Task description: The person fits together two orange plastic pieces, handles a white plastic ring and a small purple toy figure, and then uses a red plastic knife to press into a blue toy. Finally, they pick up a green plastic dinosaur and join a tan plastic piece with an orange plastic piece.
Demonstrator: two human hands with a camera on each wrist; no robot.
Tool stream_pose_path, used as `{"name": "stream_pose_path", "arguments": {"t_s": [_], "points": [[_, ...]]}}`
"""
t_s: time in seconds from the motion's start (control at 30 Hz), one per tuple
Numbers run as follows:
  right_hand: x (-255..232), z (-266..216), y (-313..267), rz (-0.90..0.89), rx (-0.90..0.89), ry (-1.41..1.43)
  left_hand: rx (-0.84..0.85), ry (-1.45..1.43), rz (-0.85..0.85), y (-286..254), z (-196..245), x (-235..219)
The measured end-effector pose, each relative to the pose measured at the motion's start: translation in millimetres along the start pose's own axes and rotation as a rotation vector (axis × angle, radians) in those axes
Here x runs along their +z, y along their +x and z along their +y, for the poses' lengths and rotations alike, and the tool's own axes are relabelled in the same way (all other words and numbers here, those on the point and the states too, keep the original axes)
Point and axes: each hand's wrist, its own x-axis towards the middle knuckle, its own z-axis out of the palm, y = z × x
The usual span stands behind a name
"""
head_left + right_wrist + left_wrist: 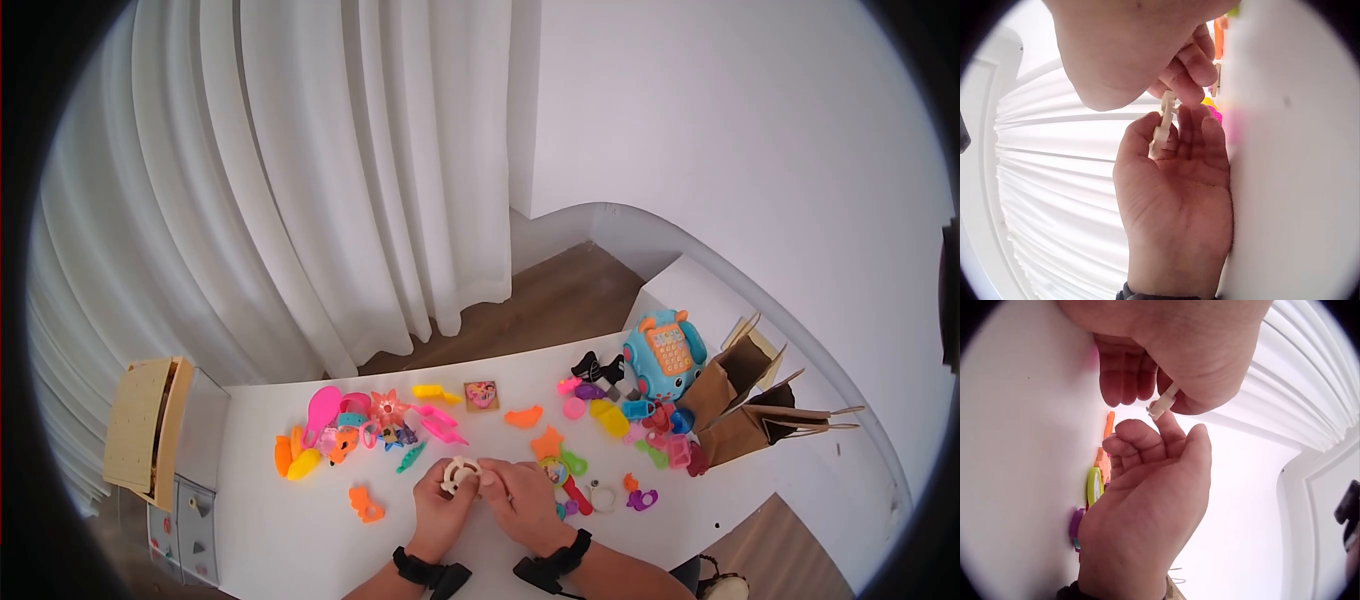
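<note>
A cream ring-shaped toy piece (pixel 461 473) is held just above the white table (pixel 290 520), near its front edge. My left hand (pixel 438 500) pinches its left side and my right hand (pixel 515 493) grips its right side. In the right wrist view the cream piece (pixel 1161 128) stands edge-on between the thumb and fingers of the left hand (pixel 1175 187), while the right hand (pixel 1147 56) pinches its top. The left wrist view shows only an end of the piece (pixel 1164 402) poking out from under the left hand (pixel 1179 350), with the curled right hand (pixel 1147 506) below it.
Many small colourful plastic toys lie scattered across the table behind the hands, among them a pink paddle (pixel 322 410) and an orange piece (pixel 365 505). A blue toy phone (pixel 665 357) and brown paper bags (pixel 745 405) stand at the right. A wooden box (pixel 150 430) sits at the left edge.
</note>
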Motion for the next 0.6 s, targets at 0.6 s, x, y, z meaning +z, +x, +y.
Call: {"name": "stream_pose_path", "arguments": {"t_s": [0.6], "points": [[-8,-12,3,0.038,-0.039,-0.035,-0.052,-0.018,-0.011,-2,5,-2]]}}
